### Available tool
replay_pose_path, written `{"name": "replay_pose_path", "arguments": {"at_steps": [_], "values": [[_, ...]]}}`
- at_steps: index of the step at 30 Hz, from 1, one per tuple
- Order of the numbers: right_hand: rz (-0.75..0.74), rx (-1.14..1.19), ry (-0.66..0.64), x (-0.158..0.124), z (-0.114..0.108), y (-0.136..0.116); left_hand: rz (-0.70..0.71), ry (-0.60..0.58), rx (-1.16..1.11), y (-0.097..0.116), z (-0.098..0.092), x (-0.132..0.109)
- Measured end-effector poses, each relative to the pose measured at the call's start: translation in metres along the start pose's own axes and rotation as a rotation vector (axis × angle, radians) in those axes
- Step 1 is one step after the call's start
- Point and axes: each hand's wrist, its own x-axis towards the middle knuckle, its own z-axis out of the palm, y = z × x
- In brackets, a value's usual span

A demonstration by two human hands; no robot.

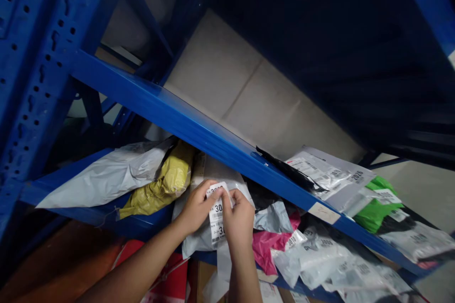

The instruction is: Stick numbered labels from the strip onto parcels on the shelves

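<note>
A white strip of printed labels [217, 220] hangs between my hands, with large numbers and barcodes on it. Near its upper left edge, my left hand [199, 204] is closed on the strip. My right hand [239, 215] pinches its upper right side, thumb beside the other thumb. The fingertips hide part of the printing. Behind the strip lies a pale plastic parcel [194, 241] on the lower shelf. To the left are a yellow wrapped parcel [174, 173] and a white plastic mailer bag [106, 175].
A blue shelf beam [199, 128] slants across above my hands; a perforated blue upright [42, 71] stands left. Grey parcels [327, 251] and a pink bag [266, 248] lie on the lower shelf. A green bag [378, 208] sits higher right. Red packaging [170, 274] is below.
</note>
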Motion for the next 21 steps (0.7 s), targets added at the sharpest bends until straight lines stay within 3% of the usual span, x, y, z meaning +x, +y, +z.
{"name": "replay_pose_path", "arguments": {"at_steps": [2, 7, 10, 13, 16, 19, 21], "values": [[0.026, -0.050, 0.052, -0.004, 0.000, 0.001, 0.000, -0.022, 0.102, 0.002, 0.003, 0.002], [-0.085, 0.091, -0.003, -0.014, -0.007, 0.006, 0.077, 0.013, 0.297, 0.001, 0.011, 0.008], [-0.015, 0.011, 0.129, -0.016, -0.009, 0.013, 0.114, 0.018, 0.487, 0.003, 0.017, 0.010], [0.045, 0.014, 0.121, -0.021, -0.013, 0.023, 0.068, 0.026, 0.615, 0.004, 0.024, 0.011], [0.049, 0.118, 0.038, -0.039, -0.021, 0.032, 0.067, 0.070, 0.616, 0.002, 0.031, 0.014], [0.153, 0.249, 0.038, -0.069, -0.032, 0.036, 0.070, 0.072, 0.659, 0.002, 0.029, 0.009], [0.249, 0.354, 0.030, -0.087, -0.036, 0.036, 0.175, 0.051, 0.774, 0.002, 0.020, -0.003]]}}
